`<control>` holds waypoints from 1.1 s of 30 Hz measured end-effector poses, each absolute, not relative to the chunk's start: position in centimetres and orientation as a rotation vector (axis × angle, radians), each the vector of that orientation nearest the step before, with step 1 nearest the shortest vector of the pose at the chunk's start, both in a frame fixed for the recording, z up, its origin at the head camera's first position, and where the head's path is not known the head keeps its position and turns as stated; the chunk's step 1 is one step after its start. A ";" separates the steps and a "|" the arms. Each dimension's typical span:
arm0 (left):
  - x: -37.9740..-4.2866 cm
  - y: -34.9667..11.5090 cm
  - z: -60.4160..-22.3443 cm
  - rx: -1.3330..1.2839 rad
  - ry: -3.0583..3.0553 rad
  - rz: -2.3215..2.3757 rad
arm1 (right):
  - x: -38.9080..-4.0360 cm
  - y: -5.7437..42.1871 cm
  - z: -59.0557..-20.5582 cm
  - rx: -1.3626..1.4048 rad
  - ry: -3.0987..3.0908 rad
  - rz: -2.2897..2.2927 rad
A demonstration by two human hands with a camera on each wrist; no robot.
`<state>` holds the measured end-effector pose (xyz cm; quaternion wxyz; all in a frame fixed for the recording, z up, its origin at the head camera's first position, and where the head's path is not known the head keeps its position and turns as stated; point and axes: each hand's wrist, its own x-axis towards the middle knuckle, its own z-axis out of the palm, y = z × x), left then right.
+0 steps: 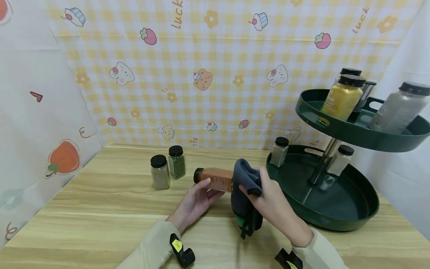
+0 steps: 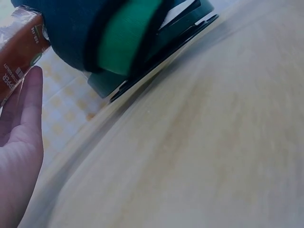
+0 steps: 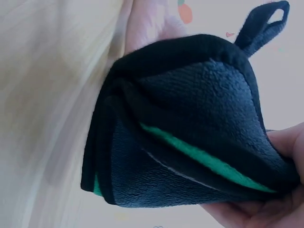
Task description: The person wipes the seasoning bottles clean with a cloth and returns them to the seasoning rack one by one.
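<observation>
My left hand [image 1: 198,204] grips a spice jar [image 1: 217,179] of orange-red powder, tilted on its side above the table with its black cap to the left. In the left wrist view, part of the word "PEPPER" shows on the jar [image 2: 19,54]. A folded dark grey-blue cleaning cloth [image 1: 246,186] with black edging and a green inner side is pinched in my right hand [image 1: 273,198]. The cloth lies against the jar's base end and covers it. In the right wrist view the cloth [image 3: 190,142] hides most of the left hand.
Two capped spice jars, one pale [image 1: 160,173] and one green [image 1: 177,164], stand left of the hands. A two-tier dark green tray rack [image 1: 336,220] stands on the right with several jars, among them a yellow one [image 1: 342,99] up top. A patterned cloth backdrop [image 1: 215,48] hangs behind.
</observation>
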<state>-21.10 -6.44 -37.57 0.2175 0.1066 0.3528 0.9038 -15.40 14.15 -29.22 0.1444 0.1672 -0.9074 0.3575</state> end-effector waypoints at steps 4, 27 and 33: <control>-21.1 -6.3 -37.5 0.268 1.006 2.501 | -15.3 14.3 -29.0 0.478 -2.620 1.037; -21.3 -6.5 -37.8 0.204 0.940 2.605 | -16.1 13.7 -30.7 0.533 -2.789 1.050; -21.3 -6.3 -37.8 0.179 1.048 2.645 | -15.6 14.5 -29.4 0.657 -2.670 1.191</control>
